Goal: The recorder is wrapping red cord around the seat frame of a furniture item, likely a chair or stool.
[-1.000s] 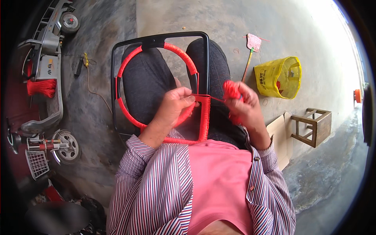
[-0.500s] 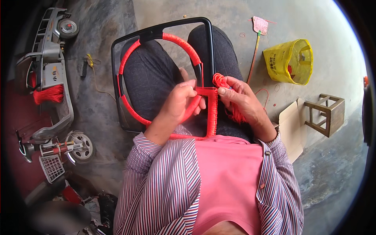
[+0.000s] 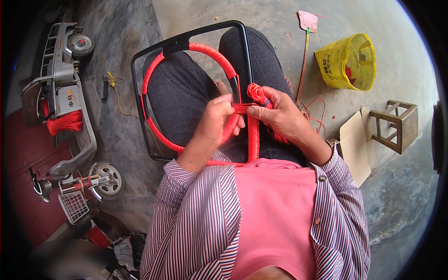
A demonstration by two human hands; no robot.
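Note:
A black metal frame with a ring inside it rests on my lap. The ring and one upright bar are wound in red cord. My left hand grips the frame where ring and bar meet, fingers closed over the red wrapping. My right hand pinches a flat strand of red cord against the bar, with a small coiled bundle of red cord held at its fingers. More loose red cord trails under my right wrist.
A yellow plastic bag lies on the concrete floor at upper right, beside a small wooden stool and a cardboard piece. A fly swatter lies near it. A grey wheeled vehicle carrying a red cord bundle stands at left.
My right hand moved left to the upright bar, bringing the cord bundle against it. The strand now lies taut between both hands. The view shifted slightly.

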